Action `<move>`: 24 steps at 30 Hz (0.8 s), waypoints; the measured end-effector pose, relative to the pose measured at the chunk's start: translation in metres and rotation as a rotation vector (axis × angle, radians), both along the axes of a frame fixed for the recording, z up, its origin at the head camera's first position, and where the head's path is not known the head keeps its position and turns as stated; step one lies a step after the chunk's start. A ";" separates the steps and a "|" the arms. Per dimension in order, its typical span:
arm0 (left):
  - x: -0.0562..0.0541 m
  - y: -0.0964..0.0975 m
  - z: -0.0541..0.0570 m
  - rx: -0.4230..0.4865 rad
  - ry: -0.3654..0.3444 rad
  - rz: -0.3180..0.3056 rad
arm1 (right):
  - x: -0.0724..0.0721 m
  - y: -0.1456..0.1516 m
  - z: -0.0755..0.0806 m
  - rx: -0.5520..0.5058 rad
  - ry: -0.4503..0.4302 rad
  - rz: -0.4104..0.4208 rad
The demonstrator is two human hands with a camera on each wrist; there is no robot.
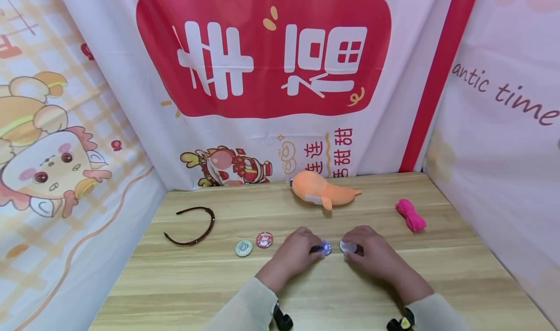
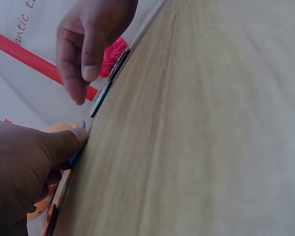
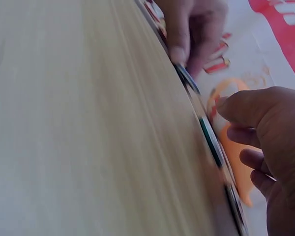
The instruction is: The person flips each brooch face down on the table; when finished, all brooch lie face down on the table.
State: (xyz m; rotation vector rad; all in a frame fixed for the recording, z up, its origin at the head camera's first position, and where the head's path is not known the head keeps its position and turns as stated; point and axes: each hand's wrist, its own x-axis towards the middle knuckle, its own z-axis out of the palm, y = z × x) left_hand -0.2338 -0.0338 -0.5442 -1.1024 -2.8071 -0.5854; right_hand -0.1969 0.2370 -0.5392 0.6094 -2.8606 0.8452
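Observation:
My left hand (image 1: 298, 253) pinches a blue printed flat round disc (image 1: 325, 247) at its left edge. In the left wrist view, the thumb lies on the blue disc (image 2: 75, 158), which is tilted slightly off the wooden table. Just right of it, my right hand (image 1: 372, 253) hovers over a pale grey round disc (image 1: 348, 246). Its thumb and fingers are apart and hold nothing in the right wrist view, near the dark-edged disc (image 3: 211, 141). Another thin disc (image 3: 235, 206) lies beyond, mostly hidden. Left of my left hand lie a red disc (image 1: 264, 239) and a green disc (image 1: 243, 248).
An orange plush toy (image 1: 323, 191) lies at the back of the wooden table (image 1: 332, 292). On the left is a dark brown headband (image 1: 212, 224); on the right, a bundle of pink cord (image 1: 410, 215). Printed cloth (image 1: 262, 146) hangs behind and along both sides.

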 end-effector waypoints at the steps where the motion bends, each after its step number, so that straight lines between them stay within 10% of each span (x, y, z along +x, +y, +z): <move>1: 0.000 0.000 0.000 0.001 0.002 0.000 | -0.001 -0.005 0.000 0.002 0.002 0.010; 24: 0.001 -0.002 0.001 -0.002 0.070 -0.043 | -0.014 -0.044 -0.004 0.073 -0.009 0.099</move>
